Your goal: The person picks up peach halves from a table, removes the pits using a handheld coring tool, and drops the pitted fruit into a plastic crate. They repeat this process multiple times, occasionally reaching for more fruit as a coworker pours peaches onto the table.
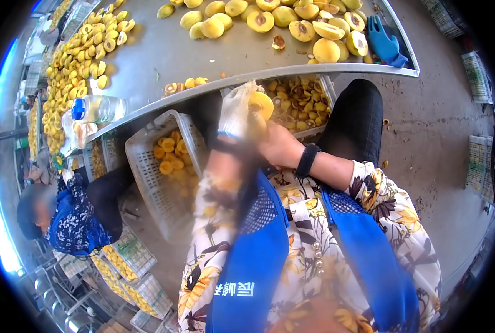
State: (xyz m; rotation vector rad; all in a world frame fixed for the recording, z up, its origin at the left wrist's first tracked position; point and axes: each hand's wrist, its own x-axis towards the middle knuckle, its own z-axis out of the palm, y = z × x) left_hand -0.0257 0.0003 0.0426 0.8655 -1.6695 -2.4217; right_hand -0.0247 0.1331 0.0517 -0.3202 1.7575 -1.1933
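Note:
My left hand (pixel 237 114), in a white glove, is closed around a yellow peach half (pixel 261 105) just beyond the table's front edge. My right hand (pixel 281 146), bare with a black band at its wrist, is close against the left one below the fruit. Its fingers are curled, and whatever they hold is hidden and blurred. Under both hands, a crate of peach pieces (pixel 300 102) sits partly beneath the table. Lower left, a white plastic crate (pixel 138 145) holds orange-yellow peach halves (pixel 172 152).
On the metal table (pixel 142 61) lie piled peaches (pixel 217 25), more halves (pixel 92 47), a blue glove (pixel 385 44) and a clear bottle (pixel 106 109). A co-worker (pixel 75 216) sits at left near filled crates (pixel 131 258). My knee (pixel 355 114) is right of the crate.

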